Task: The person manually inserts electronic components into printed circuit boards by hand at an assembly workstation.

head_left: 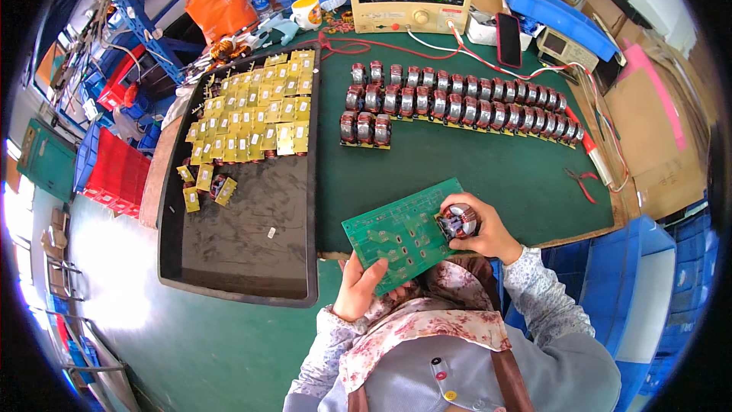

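Note:
A green circuit board [400,236] is tilted over the table's near edge. My left hand [361,284] grips its lower left corner, the thumb on top and the other fingers hidden beneath. In my right hand [490,233] is a toroidal coil [458,221] wound with dark copper wire, held between thumb and fingers against the board's right end. I cannot tell whether it is fixed to the board. Beyond the board, rows of similar coils [469,111] stand on the green table mat [457,156], some on yellow boards.
To the left, a black tray [236,252] holds many small yellow boards [263,111]. A beige power supply [412,8], a phone [508,40] and a yellow cup [306,12] stand at the back. At right lie red-handled pliers [583,185] and a red-and-white probe [598,160]; blue bins [629,282] stand below.

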A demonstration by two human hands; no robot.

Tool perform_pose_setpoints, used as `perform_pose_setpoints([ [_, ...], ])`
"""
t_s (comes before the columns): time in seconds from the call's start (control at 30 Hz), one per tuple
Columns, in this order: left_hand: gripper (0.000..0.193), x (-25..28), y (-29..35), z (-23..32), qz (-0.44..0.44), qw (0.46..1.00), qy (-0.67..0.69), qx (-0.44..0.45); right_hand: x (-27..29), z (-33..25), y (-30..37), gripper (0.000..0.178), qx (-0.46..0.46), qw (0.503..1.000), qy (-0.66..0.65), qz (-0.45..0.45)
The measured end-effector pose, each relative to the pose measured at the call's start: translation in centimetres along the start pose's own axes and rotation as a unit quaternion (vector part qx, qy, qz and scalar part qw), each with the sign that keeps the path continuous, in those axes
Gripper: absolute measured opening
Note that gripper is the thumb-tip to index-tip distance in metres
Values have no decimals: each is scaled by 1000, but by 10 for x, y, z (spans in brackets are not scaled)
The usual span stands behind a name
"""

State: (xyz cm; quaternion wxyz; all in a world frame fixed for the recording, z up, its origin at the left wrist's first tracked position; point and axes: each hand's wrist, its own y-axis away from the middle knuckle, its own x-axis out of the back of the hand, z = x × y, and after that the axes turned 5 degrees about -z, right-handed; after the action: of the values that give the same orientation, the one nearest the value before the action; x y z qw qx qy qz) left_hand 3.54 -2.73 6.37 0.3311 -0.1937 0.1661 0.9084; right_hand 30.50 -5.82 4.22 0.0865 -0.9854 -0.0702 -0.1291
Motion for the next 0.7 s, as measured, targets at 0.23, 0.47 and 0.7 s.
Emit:
perform_pose_setpoints([
  [0.23, 28, 38, -8, -27, -4, 1000, -18, 10, 5, -9, -44, 61, 7, 953, -239, 184],
  [0.47, 60, 43, -9, -42, 41, 996, -66, -34, -3, 34, -137, 64, 54, 961, 155, 224],
  [0.7, 53, 57, 77, -29, 38, 847, -527, -56, -22, 57, -172, 66, 50, 949, 165, 264],
])
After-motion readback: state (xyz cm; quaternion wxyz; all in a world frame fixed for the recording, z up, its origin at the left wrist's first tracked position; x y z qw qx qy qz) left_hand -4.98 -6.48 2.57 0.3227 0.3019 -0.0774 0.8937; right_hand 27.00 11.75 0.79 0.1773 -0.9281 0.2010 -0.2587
